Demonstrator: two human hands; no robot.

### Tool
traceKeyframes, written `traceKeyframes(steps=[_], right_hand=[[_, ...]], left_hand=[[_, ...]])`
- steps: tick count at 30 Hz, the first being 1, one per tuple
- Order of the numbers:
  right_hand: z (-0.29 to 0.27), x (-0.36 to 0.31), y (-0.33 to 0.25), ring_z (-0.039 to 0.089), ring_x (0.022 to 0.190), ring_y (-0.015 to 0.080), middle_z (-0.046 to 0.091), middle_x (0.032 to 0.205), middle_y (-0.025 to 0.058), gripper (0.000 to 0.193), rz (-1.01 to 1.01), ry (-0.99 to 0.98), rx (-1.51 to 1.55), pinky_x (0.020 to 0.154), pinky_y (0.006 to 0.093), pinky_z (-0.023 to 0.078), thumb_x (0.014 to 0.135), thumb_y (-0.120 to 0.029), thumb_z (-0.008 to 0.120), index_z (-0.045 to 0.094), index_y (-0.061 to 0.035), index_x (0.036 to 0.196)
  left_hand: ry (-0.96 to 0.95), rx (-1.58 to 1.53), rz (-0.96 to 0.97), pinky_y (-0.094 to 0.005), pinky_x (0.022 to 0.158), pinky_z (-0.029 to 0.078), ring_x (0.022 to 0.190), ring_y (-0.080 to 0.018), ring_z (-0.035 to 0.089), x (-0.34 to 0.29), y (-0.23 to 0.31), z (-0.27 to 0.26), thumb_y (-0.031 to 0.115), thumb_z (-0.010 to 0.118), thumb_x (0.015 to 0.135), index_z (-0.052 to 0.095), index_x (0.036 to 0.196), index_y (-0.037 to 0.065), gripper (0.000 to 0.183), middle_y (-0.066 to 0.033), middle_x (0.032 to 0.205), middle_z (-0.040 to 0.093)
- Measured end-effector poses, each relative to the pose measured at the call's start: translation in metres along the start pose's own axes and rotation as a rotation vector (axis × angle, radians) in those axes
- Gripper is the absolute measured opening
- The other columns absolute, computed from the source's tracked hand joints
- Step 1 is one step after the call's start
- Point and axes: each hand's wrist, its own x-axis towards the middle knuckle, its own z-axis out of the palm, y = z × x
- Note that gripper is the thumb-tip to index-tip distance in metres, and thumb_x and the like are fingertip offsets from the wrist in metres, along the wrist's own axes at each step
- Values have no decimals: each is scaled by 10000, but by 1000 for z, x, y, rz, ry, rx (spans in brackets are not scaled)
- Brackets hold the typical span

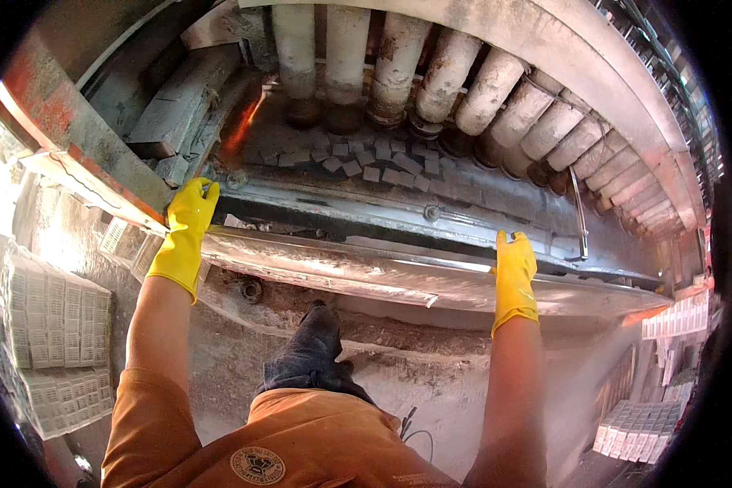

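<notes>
Both of my hands wear yellow rubber gloves and are spread far apart along the front of a large machine. Bent over the edge of a long metal panel (366, 257) at its left end, beside a worn red-and-grey frame beam, are the fingers of my left hand (189, 224). Farther right, my right hand (516, 272) is closed over the same panel's upper edge, its fingertips partly hidden. Behind the panel runs a wet metal rail (333, 203). Small square tiles (372, 173) lie scattered on the dark bed beyond it.
A row of thick, dirty cylinders (403, 61) hangs over the bed beneath a curved metal beam (577, 45). A thin upright rod (580, 211) stands at right. Stacked white crates (57, 317) are at left, more crates (638, 431) at lower right. The floor (431, 382) is dusty.
</notes>
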Motion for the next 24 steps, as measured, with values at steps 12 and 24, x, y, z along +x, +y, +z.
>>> traceKeyframes(steps=[12, 24], right_hand=[[-1, 11, -19, 715, 1130, 344, 717, 1284, 173, 652, 30, -10, -12, 974, 428, 539, 976, -567, 579, 635, -64, 1387], [-3, 23, -28, 711, 1126, 356, 701, 1312, 178, 646, 11, 48, -2, 957, 445, 552, 970, -569, 596, 637, -77, 1387]], left_hand=[[96, 13, 62, -451, 737, 537, 788, -345, 702, 12, -3, 9, 425, 712, 941, 753, 1107, 85, 380, -147, 837, 730], [29, 41, 3, -458, 869, 556, 990, -373, 723, 21, 22, -4, 454, 687, 943, 740, 1156, 89, 426, -169, 1035, 763]])
